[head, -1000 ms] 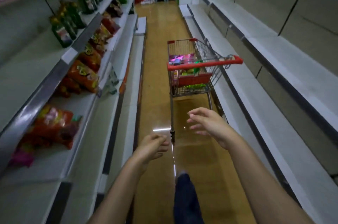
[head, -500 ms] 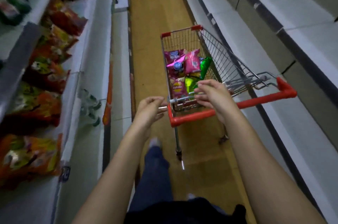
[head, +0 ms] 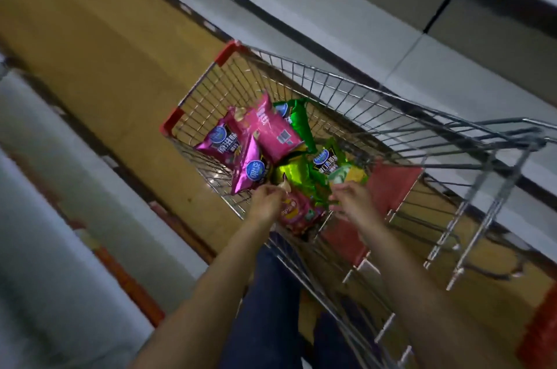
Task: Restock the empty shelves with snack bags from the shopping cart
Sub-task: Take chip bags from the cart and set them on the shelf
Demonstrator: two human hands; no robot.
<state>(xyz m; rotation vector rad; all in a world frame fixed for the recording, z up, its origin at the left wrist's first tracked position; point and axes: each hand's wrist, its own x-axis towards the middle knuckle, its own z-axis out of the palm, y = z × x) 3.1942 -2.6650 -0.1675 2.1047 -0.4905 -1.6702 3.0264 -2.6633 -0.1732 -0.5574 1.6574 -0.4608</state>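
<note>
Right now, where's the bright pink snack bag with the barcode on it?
In the head view, the pink snack bag lies in the shopping cart toward its far end, overlapping the purple bags, with a green bag on its right.

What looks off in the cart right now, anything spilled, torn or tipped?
Nothing stands out. The snack bags lie loosely piled inside the shopping cart, none torn or spilled that the blurred view shows. The left hand pinches the red bag; the right hand reaches into the green bags.
</note>
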